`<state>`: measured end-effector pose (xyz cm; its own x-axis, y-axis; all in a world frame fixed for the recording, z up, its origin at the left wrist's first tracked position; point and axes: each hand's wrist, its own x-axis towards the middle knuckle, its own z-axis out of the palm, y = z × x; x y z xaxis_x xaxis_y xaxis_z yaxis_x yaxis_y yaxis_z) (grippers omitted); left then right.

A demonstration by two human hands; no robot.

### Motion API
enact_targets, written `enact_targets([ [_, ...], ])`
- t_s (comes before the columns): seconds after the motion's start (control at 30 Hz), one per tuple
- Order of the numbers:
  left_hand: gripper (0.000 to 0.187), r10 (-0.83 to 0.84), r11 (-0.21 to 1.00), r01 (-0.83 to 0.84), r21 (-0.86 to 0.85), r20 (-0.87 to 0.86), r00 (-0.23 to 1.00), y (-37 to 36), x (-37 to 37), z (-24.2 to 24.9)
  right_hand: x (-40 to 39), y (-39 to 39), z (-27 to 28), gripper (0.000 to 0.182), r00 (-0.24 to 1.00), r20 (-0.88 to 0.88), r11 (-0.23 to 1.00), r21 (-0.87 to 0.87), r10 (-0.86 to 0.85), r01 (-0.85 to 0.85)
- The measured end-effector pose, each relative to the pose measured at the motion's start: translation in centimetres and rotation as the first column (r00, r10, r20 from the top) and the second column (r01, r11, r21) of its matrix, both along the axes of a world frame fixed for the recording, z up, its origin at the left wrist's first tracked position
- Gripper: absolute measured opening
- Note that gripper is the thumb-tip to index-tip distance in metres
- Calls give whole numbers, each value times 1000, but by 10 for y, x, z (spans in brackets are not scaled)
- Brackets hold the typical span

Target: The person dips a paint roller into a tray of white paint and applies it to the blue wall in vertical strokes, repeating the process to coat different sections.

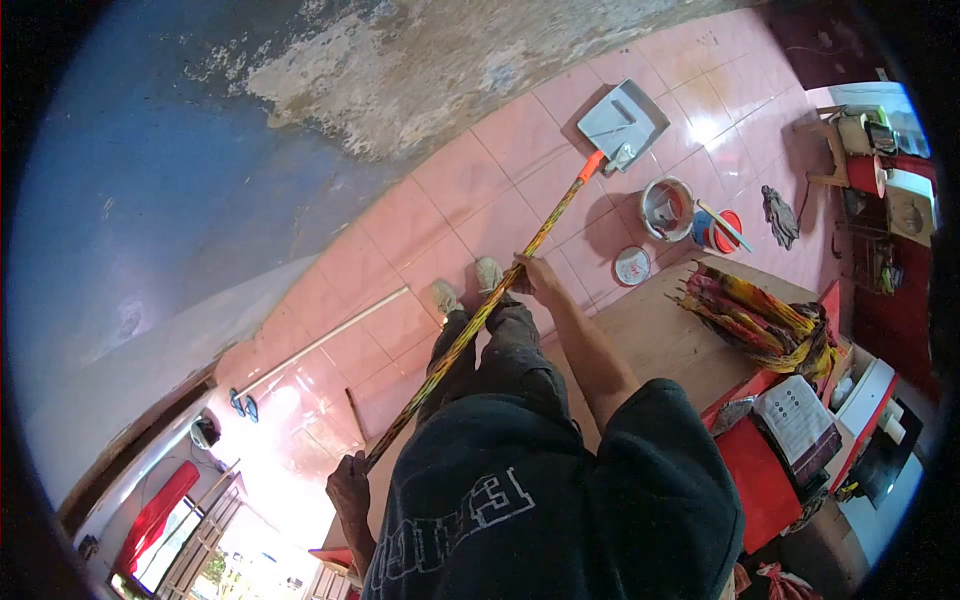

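- We saw 2 bare hands on 1 long patterned pole [445,364], which ran slantwise across the person's body above the pink tiled floor [440,215].
- The right hand [537,281] was clamped around the pole's middle stretch, its arm reaching forward over a wooden board [640,320].
- The left hand [348,488] was closed around the pole's lower end, well apart from the right.
- At the far end, we made out an orange socket [591,167] and, just beyond it, a whitish head [620,158] at the corner of a pale tray [600,125] — whether the 2 touched, we could not tell.
- Near the tray stood a bucket [648,229] with something reddish inside; beside it were a round white-topped container [632,266] and a red-and-blue tub [726,222] with a stick [722,224] laid across.
- Farther right, we noted a crumpled grey cloth [780,217] on the tiles, while a bright multicoloured cloth [755,315] lay on the board.
- To the left, a white rod [325,340] lay on the floor near 2 sandals [245,404].
- Above it all, we saw a blue wall [180,200] — its paint worn away in a broad patch.
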<state>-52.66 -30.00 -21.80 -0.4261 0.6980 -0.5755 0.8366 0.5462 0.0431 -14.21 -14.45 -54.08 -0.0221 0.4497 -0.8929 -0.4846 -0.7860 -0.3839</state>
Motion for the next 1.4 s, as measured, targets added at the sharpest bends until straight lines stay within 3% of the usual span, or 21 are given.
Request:
enact_targets([
  [0.13, 38, 45, 998, -43, 44, -52, 998, -17, -21, -8, -6, -12, 9, 30, 998, -31, 998, -4, 60, -60],
  [0.2, 40, 17, 995, -9, 98, -83, 996, -39, -46, -10, -22, -30, 17, 29, 990, -132, 999, -17, 49, -51],
  [0.33, 39, 13, 1000, -14, -1, -148, 989, -74, -78, -3, -46, -71, -1, 27, 977, -202, 995, 83, 69, -53],
  [0.4, 39, 33, 999, -36, -15, -146, 989, -87, -85, 1, -51, -78, 5, 26, 974, -177, 990, 9, 143, -144],
  [0.53, 38, 54, 998, -53, 14, -130, 990, -78, -63, 5, -53, -78, -12, 28, 993, -56, 994, -42, 100, -102],
  [0.57, 38, 79, 996, -76, 35, -92, 993, -71, -54, 4, -41, -71, -12, 28, 983, -22, 983, -4, 181, -181],
  [0.6, 36, -1, 1000, 0, -11, -156, 988, -62, -43, 0, -29, -63, -12, 29, 966, 19, 965, 31, 259, -260],
  [0.63, 36, -1, 1000, 0, -9, -154, 988, -49, -27, -1, -21, -54, -13, 29, 966, 21, 965, 33, 259, -259],
  [0.7, 34, 36, 999, -35, 15, -18, 999, -31, -4, -2, -8, -36, -15, 31, 998, 25, 998, -28, 52, -51],
  [0.83, 33, 25, 999, -26, 39, 13, 1000, -26, 3, -14, 7, -25, -3, 33, 998, 38, 998, 38, -47, 46],
  [0.9, 33, 77, 997, -77, 8, -13, 997, -31, -6, -14, 1, -37, -17, 33, 1000, -12, 993, 116, -13, 14],
  [0.97, 33, 125, 991, -127, -31, -48, 991, -45, -26, -11, -16, -43, -9, 32, 998, -8, 997, 22, 68, -67],
  [1.03, 42, -2, 1000, 3, 3, -108, 994, -64, -50, -4, -36, -62, -14, 32, 955, -260, 988, -19, 141, -151],
  [1.17, 43, 6, 995, -26, -92, -220, 976, -96, -89, 8, -72, -82, -4, 33, 944, -206, 963, -20, 258, -268],
  [1.27, 42, 63, 996, -74, -51, -184, 981, -99, -87, 18, -75, -82, 14, 34, 962, -147, 969, -58, 231, -242],
  [1.4, 43, 104, 994, -109, -25, -169, 980, -112, -97, 19, -73, -86, 9, 37, 936, -108, 941, -26, 334, -338],
])
